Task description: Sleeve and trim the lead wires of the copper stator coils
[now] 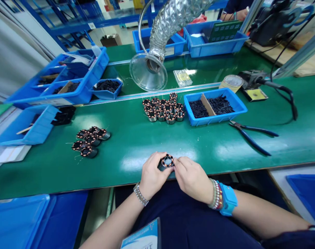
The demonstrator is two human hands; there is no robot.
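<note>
"One wound ring (165,166) is in work now, yes? How far has the person come?"

"It is difficult to say exactly. About six similar pieces lie in a left group (91,140) on the tabletop (121,160), and a larger middle group (164,112) stands just beside a blue tray (214,119) with short black pieces. Which group is finished, the view does not tell (thin wire ends stick out from both). So the held one seems to be in the middle of handling, and the rest is a judgement one cannot make."

"And where is it, in which hand?"

"It is near the front edge of the tabletop. The left hand (152,174) holds it around the side, between thumb and fingers. The right hand (192,178) has its thumb and fingertips at the right rim; whether they pinch a wire or only touch, one cannot tell."

"How does it look?"

"Short and round, with a dark metallic side. Copper-coloured windings and black parts alternate around its open centre, and its upper face is tilted toward the person."
</note>
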